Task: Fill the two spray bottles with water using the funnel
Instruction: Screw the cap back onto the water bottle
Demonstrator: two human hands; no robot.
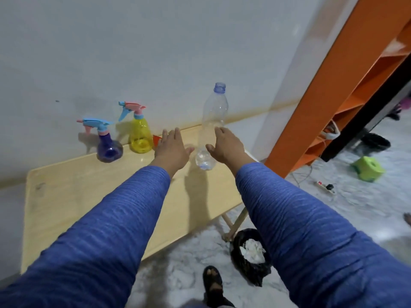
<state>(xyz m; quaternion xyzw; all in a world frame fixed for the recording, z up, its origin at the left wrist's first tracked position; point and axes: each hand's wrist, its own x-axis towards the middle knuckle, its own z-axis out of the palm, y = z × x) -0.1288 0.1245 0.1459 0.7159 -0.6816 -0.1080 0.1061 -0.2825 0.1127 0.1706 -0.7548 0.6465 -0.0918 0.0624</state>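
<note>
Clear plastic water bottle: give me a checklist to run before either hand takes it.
1. Clear plastic water bottle stands upright on the pale wooden table: ok.
2. Its cap is off, neck open: ok.
3. Water in it for pouring: not ok, it looks nearly empty.
4. Left hand and right hand open, nothing in either grip: ok.
5. Purple spray bottle and yellow spray bottle opened for filling: not ok, trigger heads are on.
6. Orange funnel within reach: cannot tell, only an orange edge shows behind the left hand.
</note>
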